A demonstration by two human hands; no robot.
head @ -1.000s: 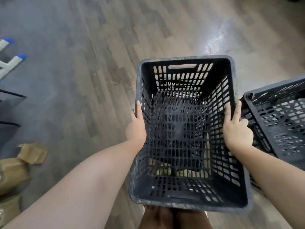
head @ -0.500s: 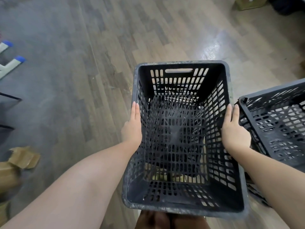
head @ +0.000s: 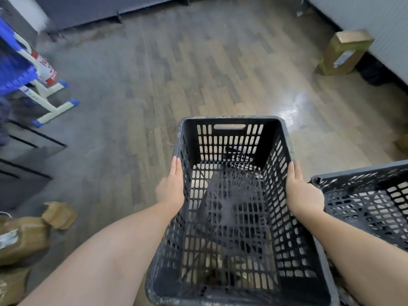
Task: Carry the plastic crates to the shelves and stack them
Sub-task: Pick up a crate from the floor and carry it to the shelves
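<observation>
I hold an empty black slotted plastic crate (head: 231,140) in front of me, above the wooden floor. My left hand (head: 171,187) presses flat against its left wall from outside. My right hand (head: 302,193) presses on its right wall. A second black crate (head: 364,195) stands at the right, close beside my right wrist. The fingers lie straight along the crate's walls.
A white frame with blue feet (head: 53,102) and blue bins stand at the left. Torn cardboard (head: 59,214) and brown packages lie at lower left. A cardboard box (head: 344,51) leans on the right wall. Dark shelf bases (head: 114,9) run along the far side.
The view has tilted up and forward, bringing the far shelving, the right wall and the cardboard box into sight. Both hands keep their hold on the crate.
</observation>
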